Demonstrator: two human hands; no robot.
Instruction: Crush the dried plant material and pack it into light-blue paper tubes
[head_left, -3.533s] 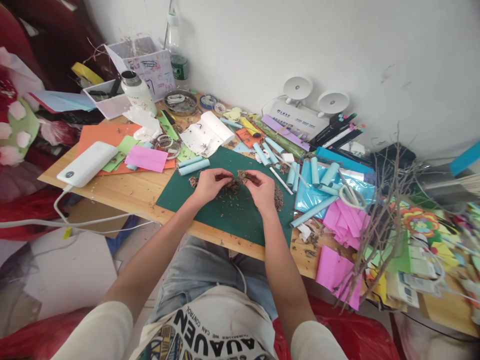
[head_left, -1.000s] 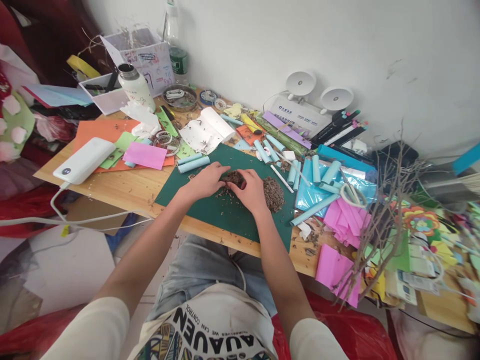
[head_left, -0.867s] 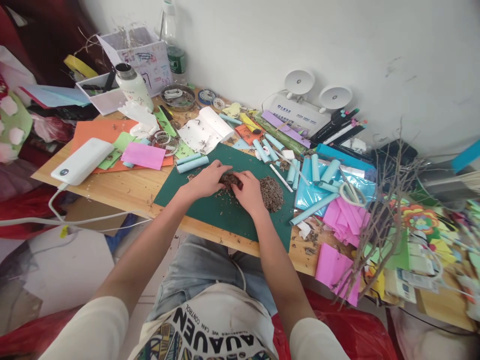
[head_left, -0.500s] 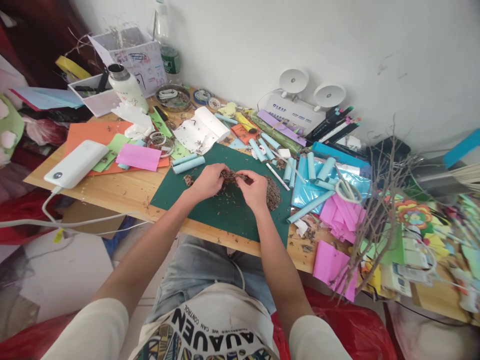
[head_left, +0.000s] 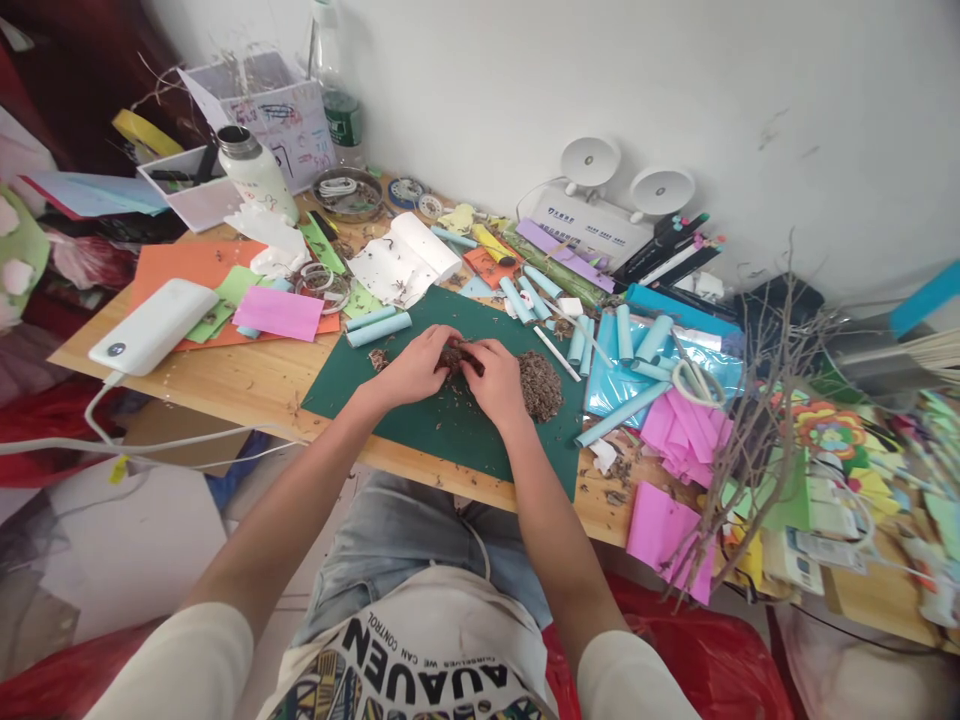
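Observation:
Over the dark green mat [head_left: 337, 385], my left hand [head_left: 418, 366] and my right hand [head_left: 495, 378] nearly meet. Both have their fingers closed on a clump of brown, dried plant matter [head_left: 453, 358], mostly hidden by the fingers. To the right of my right hand lies a round pile of brown crumbs [head_left: 541, 387]. A small brown scrap [head_left: 377, 359] rests on the mat left of my left hand. Loose bits are scattered under the hands. A light blue paper roll [head_left: 379, 330] lies at the mat's upper left edge.
A white power bank [head_left: 154, 327] and pink paper [head_left: 278, 313] lie on the left. Behind stand a white bottle [head_left: 259, 180] and a router box [head_left: 585, 225]. Blue paper rolls [head_left: 622, 333], pink crepe paper [head_left: 682, 435] and dry twigs [head_left: 772, 440] crowd the right side.
My right hand has moved left toward my left hand, so the stretch of clump between them is shorter. More of the crumb pile shows beside my right hand.

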